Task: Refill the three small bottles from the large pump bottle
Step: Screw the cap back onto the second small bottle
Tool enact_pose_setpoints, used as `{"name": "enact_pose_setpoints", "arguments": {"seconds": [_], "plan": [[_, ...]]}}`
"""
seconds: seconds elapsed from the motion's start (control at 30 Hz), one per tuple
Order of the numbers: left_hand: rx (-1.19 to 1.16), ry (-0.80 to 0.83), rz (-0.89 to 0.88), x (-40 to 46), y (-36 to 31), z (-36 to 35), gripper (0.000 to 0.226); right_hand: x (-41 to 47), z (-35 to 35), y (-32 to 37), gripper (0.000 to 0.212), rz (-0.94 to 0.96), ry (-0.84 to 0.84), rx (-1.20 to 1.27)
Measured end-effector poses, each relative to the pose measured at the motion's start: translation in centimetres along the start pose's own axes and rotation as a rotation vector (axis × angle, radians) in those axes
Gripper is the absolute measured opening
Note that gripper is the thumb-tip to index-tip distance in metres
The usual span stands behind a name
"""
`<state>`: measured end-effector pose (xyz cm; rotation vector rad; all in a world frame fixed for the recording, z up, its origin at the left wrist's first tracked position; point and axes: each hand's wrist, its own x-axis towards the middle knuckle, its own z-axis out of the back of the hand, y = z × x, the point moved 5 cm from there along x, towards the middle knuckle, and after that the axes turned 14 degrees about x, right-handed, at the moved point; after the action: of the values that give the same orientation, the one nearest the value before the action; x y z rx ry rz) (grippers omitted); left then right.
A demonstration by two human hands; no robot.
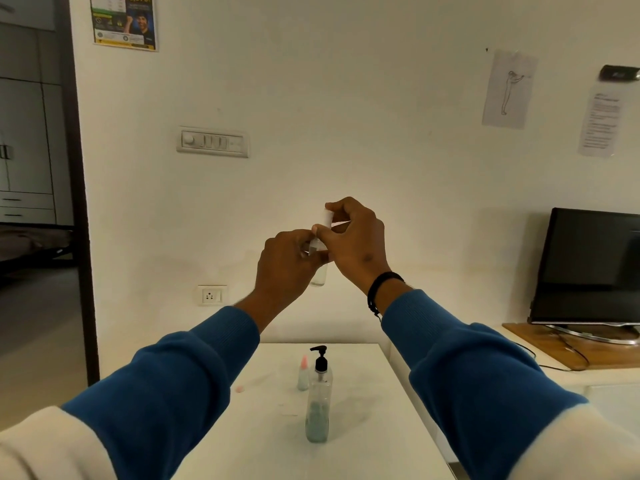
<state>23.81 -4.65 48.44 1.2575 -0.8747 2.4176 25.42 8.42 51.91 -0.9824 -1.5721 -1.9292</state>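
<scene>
Both hands (322,251) grip clear (cylindrical) bottle (319,271).

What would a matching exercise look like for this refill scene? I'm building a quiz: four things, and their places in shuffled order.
Things:
1. large pump bottle
2. pink-capped small bottle
3. clear small bottle
4. monitor

Places:
A. held up in both hands
B. on the wooden board at right
C. nearest on the white table
D. just behind the pump bottle

Pairs: 1-C, 2-D, 3-A, 4-B
</scene>
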Motion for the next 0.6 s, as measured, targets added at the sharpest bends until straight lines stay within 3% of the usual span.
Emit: {"name": "enact_pose_setpoints", "arguments": {"seconds": [0.6], "plan": [[-0.042,-0.002,0.007,0.06,-0.15,0.52,0.030,-0.07,0.24,0.64,0.029,0.011,-0.018,-0.012]]}}
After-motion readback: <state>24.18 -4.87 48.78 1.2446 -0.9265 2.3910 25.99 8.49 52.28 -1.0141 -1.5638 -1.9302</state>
